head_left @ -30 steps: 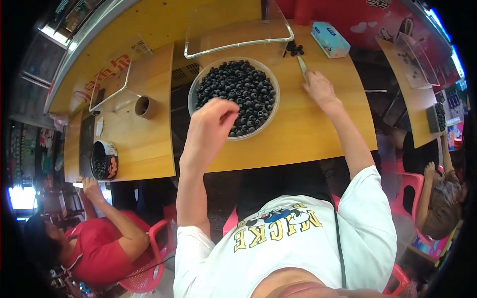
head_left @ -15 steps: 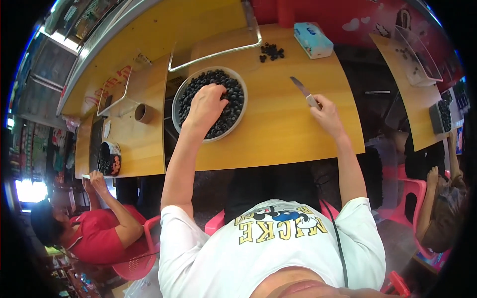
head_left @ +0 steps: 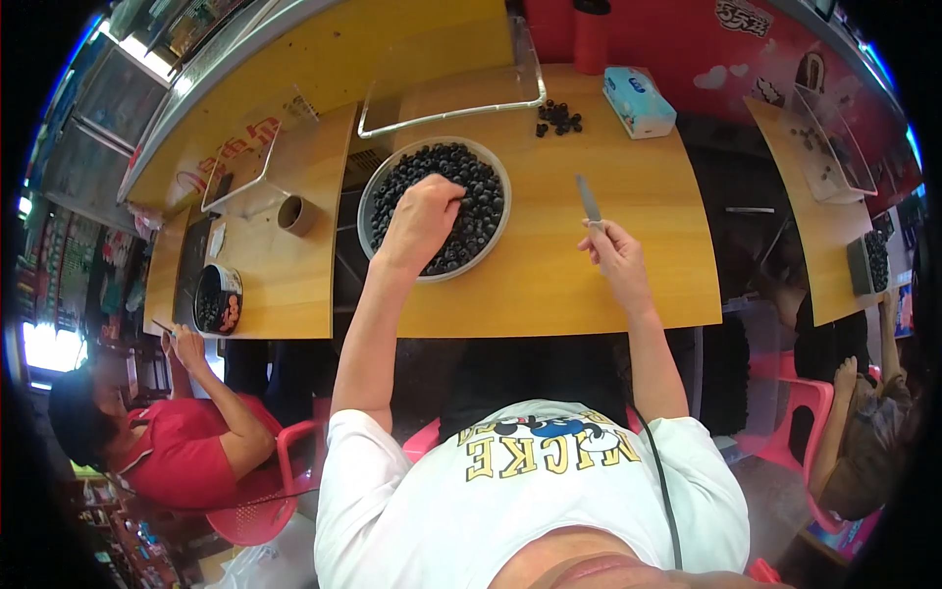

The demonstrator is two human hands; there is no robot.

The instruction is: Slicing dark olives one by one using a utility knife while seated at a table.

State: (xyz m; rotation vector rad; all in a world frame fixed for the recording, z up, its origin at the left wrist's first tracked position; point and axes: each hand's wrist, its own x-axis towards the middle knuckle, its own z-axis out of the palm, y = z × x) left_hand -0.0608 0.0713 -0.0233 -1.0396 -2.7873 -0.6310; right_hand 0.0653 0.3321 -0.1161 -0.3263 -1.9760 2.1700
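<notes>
Round metal bowl (head_left: 496, 231) full of dark berries (head_left: 471, 191) sits mid-bench, on the yellow bench (head_left: 589, 285). Left hand (head_left: 422, 218) is down in the berries, fingers curled together; can't tell if it has any pinched. Right hand (head_left: 613, 253) is off to the right of the bowl, clamped on a small knife (head_left: 588, 199), blade pointing away. Small berry pile (head_left: 558, 118) beyond the bowl, by a clear tray (head_left: 451, 74) and a blue tissue box (head_left: 638, 101). Person in red (head_left: 177, 447) sits at far left.
</notes>
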